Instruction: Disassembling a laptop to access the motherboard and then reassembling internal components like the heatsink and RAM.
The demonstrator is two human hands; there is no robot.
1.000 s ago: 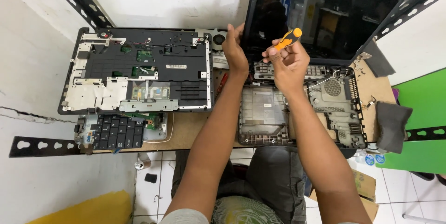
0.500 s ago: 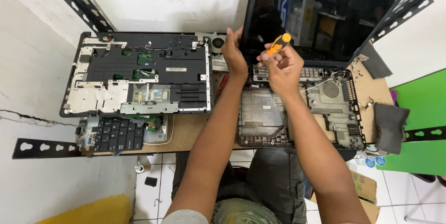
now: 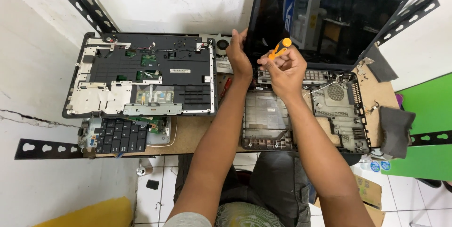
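A screwdriver (image 3: pixel 281 48) with an orange handle is gripped in the closed right hand (image 3: pixel 282 69), its handle sticking up past the knuckles and its tip hidden beneath the fingers, so the screw being addressed cannot be made out. The hand is held over the back edge of the stripped laptop base (image 3: pixel 301 118), just in front of the hinge line. Just to its left, the left hand (image 3: pixel 239 57) is laid against the left edge of the dark screen (image 3: pixel 329 24), fingers curled round the bezel as if the lid were being steadied; nothing loose is held in it. The step in hand is judged to be the working of a fastener near the left hinge, with the lid braced upright. For the next move, the tip would need to be kept square in the screw head and the lid supported, since it could drop once the hinge is freed. Further left of the left hand a detached top case (image 3: pixel 141 74) is laid face down on the wooden board (image 3: pixel 197 133), with a small fan (image 3: pixel 222 44) behind its right corner and a keyboard (image 3: pixel 117 135) tucked under its near edge. To the right of the right hand, a grey cloth (image 3: pixel 395 130) is draped over the board's edge
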